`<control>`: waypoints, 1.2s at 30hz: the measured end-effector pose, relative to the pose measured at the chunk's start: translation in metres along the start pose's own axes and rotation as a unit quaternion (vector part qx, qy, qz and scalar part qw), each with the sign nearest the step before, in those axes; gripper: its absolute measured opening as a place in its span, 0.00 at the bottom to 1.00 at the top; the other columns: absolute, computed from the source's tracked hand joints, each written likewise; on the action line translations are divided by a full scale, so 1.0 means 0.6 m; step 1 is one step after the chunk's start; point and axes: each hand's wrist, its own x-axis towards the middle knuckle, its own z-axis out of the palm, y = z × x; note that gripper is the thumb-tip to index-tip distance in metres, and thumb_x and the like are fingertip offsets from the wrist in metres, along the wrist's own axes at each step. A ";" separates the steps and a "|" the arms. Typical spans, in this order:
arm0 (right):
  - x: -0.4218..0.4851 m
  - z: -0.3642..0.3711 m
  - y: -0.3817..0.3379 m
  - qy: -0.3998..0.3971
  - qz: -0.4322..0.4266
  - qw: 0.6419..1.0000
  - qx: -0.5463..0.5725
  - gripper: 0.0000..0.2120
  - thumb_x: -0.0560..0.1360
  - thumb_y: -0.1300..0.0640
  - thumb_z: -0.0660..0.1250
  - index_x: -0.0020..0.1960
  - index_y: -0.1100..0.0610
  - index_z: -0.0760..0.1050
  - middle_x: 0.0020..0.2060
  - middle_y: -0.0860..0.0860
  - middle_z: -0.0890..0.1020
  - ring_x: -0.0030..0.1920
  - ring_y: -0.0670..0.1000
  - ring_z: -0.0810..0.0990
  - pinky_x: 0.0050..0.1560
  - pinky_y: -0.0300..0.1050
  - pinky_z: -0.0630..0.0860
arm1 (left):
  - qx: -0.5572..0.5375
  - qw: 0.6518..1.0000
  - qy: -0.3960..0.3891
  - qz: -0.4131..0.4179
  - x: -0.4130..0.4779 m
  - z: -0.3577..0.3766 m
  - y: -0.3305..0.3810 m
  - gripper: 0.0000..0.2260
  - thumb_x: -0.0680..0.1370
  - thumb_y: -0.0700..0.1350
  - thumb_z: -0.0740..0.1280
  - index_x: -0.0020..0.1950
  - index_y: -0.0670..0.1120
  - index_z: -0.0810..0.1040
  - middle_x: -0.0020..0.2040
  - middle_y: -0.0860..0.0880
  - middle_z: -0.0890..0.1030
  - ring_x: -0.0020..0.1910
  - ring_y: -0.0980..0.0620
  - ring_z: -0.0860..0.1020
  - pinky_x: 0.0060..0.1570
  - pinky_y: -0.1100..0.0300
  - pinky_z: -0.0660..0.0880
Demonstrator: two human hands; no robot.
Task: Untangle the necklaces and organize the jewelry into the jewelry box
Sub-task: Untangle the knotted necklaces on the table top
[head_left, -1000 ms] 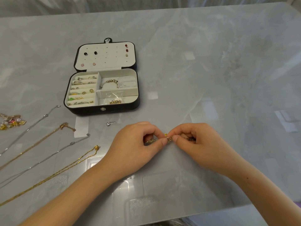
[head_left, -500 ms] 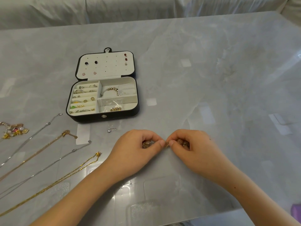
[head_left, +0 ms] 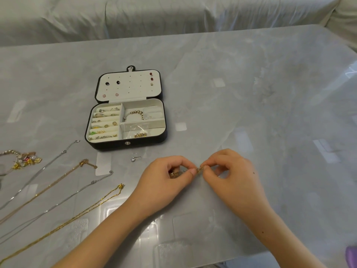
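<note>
Chain (head_left: 199,169): pinched by left hand (head_left: 166,182) and right hand (head_left: 233,176), tip to tip, probably to loosen a knot; box (head_left: 108,147) open beyond left hand.

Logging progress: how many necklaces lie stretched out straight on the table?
4, fanned out at the left: a silver chain farthest, then a rose-gold chain, a second silver chain, and a yellow-gold chain nearest. The tangled cluster at the far left edge may hold more.
</note>
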 end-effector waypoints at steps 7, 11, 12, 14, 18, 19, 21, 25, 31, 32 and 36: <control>-0.020 0.042 -0.010 0.120 0.026 0.991 -0.058 0.04 0.69 0.58 0.71 0.40 0.51 0.84 0.54 0.45 0.80 0.47 0.50 0.80 0.46 0.42 0.71 | -0.054 0.994 0.066 -0.064 -0.003 0.016 0.002 0.05 0.72 0.46 0.70 0.35 0.51 0.83 0.26 0.57 0.77 0.26 0.62 0.71 0.34 0.62 0.67; -0.014 0.032 -0.002 0.116 0.045 0.992 0.005 0.04 0.69 0.59 0.71 0.40 0.52 0.84 0.48 0.42 0.80 0.47 0.41 0.76 0.48 0.24 0.65 | -0.085 0.990 0.074 -0.091 0.002 0.015 0.008 0.06 0.71 0.44 0.71 0.34 0.50 0.83 0.29 0.53 0.80 0.29 0.58 0.75 0.35 0.62 0.71; -0.013 0.029 -0.003 0.115 0.054 0.992 0.026 0.04 0.69 0.60 0.71 0.40 0.52 0.83 0.46 0.41 0.80 0.45 0.39 0.76 0.47 0.22 0.64 | -0.100 0.988 0.075 -0.095 0.002 0.013 0.011 0.06 0.71 0.43 0.71 0.34 0.48 0.83 0.29 0.52 0.80 0.30 0.57 0.74 0.33 0.63 0.71; -0.010 0.027 -0.005 0.115 0.070 0.989 0.060 0.05 0.68 0.60 0.71 0.36 0.51 0.82 0.42 0.41 0.80 0.42 0.40 0.77 0.44 0.24 0.67 | -0.133 0.983 0.080 -0.100 -0.001 0.010 0.016 0.06 0.71 0.40 0.70 0.35 0.45 0.83 0.29 0.49 0.79 0.28 0.57 0.73 0.27 0.66 0.69; -0.010 0.019 -0.003 0.103 0.117 0.984 0.087 0.06 0.68 0.58 0.70 0.34 0.50 0.78 0.31 0.43 0.77 0.35 0.43 0.75 0.38 0.36 0.69 | -0.175 0.975 0.083 -0.108 -0.005 0.003 0.025 0.07 0.73 0.39 0.67 0.35 0.42 0.80 0.22 0.56 0.70 0.21 0.61 0.65 0.21 0.71 0.62; -0.010 0.017 -0.002 0.098 0.128 0.983 0.092 0.05 0.69 0.57 0.70 0.35 0.50 0.78 0.27 0.43 0.75 0.33 0.43 0.74 0.36 0.36 0.67 | -0.183 0.974 0.079 -0.110 -0.005 0.001 0.027 0.08 0.74 0.38 0.66 0.35 0.43 0.79 0.21 0.57 0.69 0.21 0.61 0.65 0.21 0.72 0.61; -0.011 0.016 0.001 0.083 0.139 0.983 0.089 0.04 0.69 0.56 0.69 0.35 0.51 0.78 0.22 0.41 0.73 0.28 0.42 0.72 0.33 0.34 0.64 | -0.202 0.971 0.066 -0.108 -0.008 -0.004 0.032 0.09 0.75 0.38 0.65 0.34 0.43 0.78 0.20 0.58 0.68 0.21 0.62 0.66 0.22 0.72 0.61; -0.012 0.017 0.003 0.070 0.139 0.986 0.053 0.06 0.69 0.55 0.68 0.33 0.49 0.76 0.25 0.32 0.73 0.29 0.41 0.71 0.32 0.34 0.64 | -0.229 0.968 0.034 -0.100 -0.012 -0.011 0.039 0.08 0.75 0.39 0.65 0.36 0.44 0.79 0.21 0.59 0.71 0.22 0.63 0.68 0.24 0.73 0.62; -0.014 0.007 0.006 0.064 0.135 0.986 0.068 0.08 0.69 0.59 0.67 0.32 0.51 0.75 0.21 0.38 0.73 0.26 0.40 0.71 0.29 0.33 0.63 | -0.257 0.961 0.025 -0.094 -0.015 -0.015 0.031 0.06 0.75 0.42 0.65 0.39 0.46 0.79 0.33 0.59 0.77 0.24 0.63 0.67 0.26 0.73 0.62; -0.014 0.005 0.007 0.062 0.141 0.986 0.064 0.08 0.69 0.59 0.67 0.32 0.52 0.75 0.21 0.38 0.73 0.26 0.40 0.71 0.29 0.34 0.63 | -0.256 0.963 0.023 -0.086 -0.015 -0.016 0.029 0.05 0.76 0.43 0.64 0.40 0.47 0.77 0.33 0.59 0.78 0.25 0.63 0.66 0.26 0.72 0.62; -0.017 0.004 0.001 0.034 0.139 0.989 -0.021 0.05 0.68 0.56 0.66 0.33 0.51 0.76 0.25 0.40 0.77 0.32 0.42 0.74 0.32 0.38 0.68 | -0.261 0.962 0.034 -0.077 -0.014 -0.017 0.028 0.04 0.78 0.44 0.62 0.43 0.47 0.75 0.29 0.60 0.76 0.26 0.62 0.65 0.27 0.70 0.61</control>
